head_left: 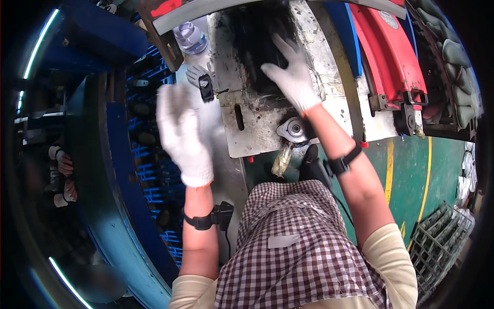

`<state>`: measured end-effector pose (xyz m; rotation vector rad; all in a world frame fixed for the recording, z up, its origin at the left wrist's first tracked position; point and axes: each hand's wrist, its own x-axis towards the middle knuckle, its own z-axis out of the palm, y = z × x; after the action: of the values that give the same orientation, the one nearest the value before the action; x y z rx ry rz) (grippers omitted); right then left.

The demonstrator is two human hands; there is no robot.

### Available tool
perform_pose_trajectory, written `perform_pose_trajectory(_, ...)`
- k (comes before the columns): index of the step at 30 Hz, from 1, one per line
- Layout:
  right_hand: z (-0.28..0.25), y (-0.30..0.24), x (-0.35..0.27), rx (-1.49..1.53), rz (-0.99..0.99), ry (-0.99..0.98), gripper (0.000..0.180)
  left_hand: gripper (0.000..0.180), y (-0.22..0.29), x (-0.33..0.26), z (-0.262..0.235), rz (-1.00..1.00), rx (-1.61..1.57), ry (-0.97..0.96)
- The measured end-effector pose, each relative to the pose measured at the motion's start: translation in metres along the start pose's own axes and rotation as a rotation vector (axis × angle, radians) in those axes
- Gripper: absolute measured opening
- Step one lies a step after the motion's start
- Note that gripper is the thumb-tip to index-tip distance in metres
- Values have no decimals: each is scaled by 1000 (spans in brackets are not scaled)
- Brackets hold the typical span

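My right hand (294, 80), in a white knit glove, reaches over the black-stained middle of a metal machine plate (234, 123). Its thumb and fingers are spread, and I see nothing in them; whether it touches the dark surface I cannot tell. My left hand (182, 136), gloved alike, is raised left of the plate with its fingers stretched out and somewhat blurred. Near it lie a small black device (206, 87) and a loose pale glove (195, 73). Below my right wrist, at the plate's front edge, is a round metal fitting (294, 129) with a tape-wrapped handle (281, 160).
A clear bluish bottle (190, 38) stands at the back left. Blue pegged racks (149, 170) line the left side. Rightward is a red machine (378, 54), with a wire basket (440, 242) on the green floor. Another person's gloved hands (64, 162) show at far left.
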<state>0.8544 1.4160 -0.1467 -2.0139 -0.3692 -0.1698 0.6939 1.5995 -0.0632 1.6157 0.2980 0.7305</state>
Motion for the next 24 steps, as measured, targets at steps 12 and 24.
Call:
perform_pose_trajectory(12,27,10,17,-733,61,-181,79,52,135,125,63,874,338,-65)
perform_pose_trajectory(24,-102,54,-146,77,327,229,27,37,184,169,150,692,914,-802)
